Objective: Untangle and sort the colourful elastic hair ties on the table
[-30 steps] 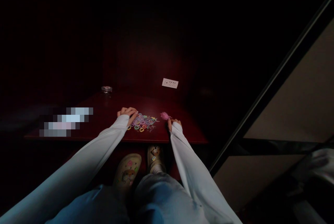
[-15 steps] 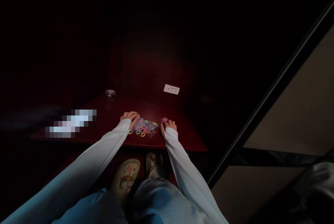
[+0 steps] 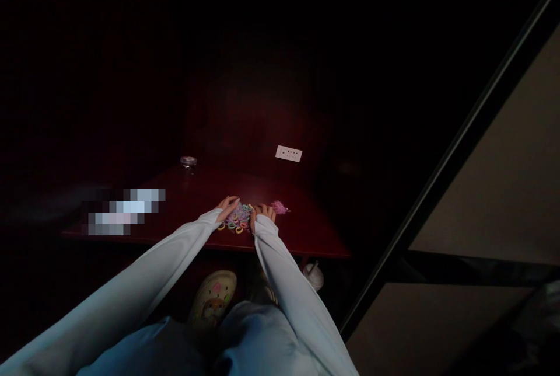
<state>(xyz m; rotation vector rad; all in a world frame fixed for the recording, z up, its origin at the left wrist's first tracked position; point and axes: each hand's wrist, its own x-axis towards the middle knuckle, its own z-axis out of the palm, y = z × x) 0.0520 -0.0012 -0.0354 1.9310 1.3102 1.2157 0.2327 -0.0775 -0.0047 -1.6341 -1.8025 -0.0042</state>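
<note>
A small pile of colourful elastic hair ties (image 3: 238,219), mostly purple with yellow, green and pink rings, lies on the dark red table (image 3: 301,236). My left hand (image 3: 227,207) rests at the pile's left side, its fingers stretched out over the edge of it. Against the right side of the pile is my right hand (image 3: 264,211), fingers bent but apart, seemingly with nothing held. Just beyond the right hand lies a separate pink bunch of hair ties (image 3: 280,208). The fingertips are small and dim here.
A clear lidded jar (image 3: 188,163) stands at the table's back left. A white socket panel (image 3: 289,153) is on the dark red surface behind. A blurred-out bright patch (image 3: 126,212) covers the table's left part. Below the right edge is a pale cup-like object (image 3: 314,275).
My right hand has moved left, from beside the pink bunch to the pile's right side, and the pile looks narrower. The pink bunch now lies clear of the hand.
</note>
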